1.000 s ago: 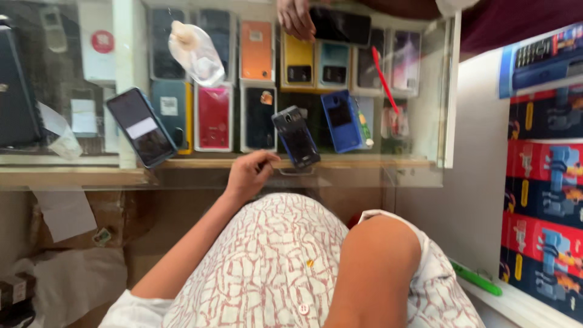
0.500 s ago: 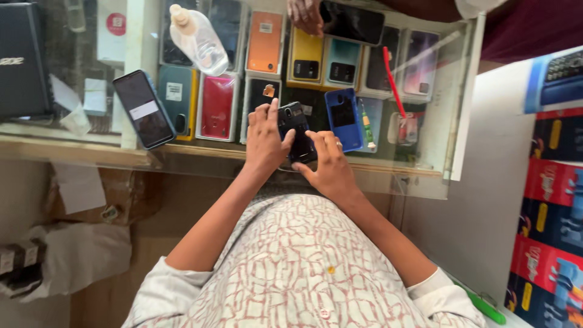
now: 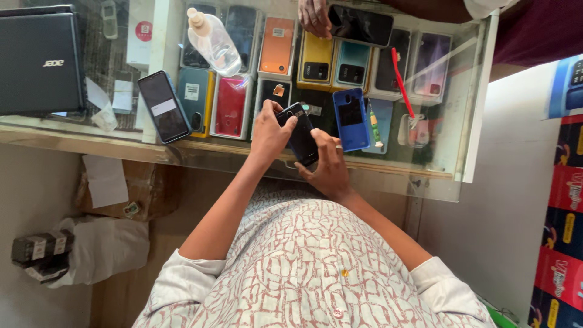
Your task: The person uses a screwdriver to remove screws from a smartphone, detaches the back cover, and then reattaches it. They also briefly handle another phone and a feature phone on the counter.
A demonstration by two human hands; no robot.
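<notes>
A slim black smartphone (image 3: 299, 133) was held above the near edge of the glass worktop (image 3: 449, 152), gripped by both hands. The left hand (image 3: 268, 135) was closed round its upper end, thumb laid across the top corner; the right hand (image 3: 331, 170) cupped the lower end from beneath, fingers curled against the back.

The likeliest mishap was judged to be a slip — the phone was carried in the air over the worktop's edge, so a loosened grip could drop it onto the glass or down into the lap. A blue phone case (image 3: 351, 119) lay just beside it and could be knocked.

The phone's long axis ran diagonally, from upper left to lower right in the view; its top end pointed away from the person, towards the display of boxed phones under the glass. Another person's hand (image 3: 314, 16) rested at the far side.
</notes>
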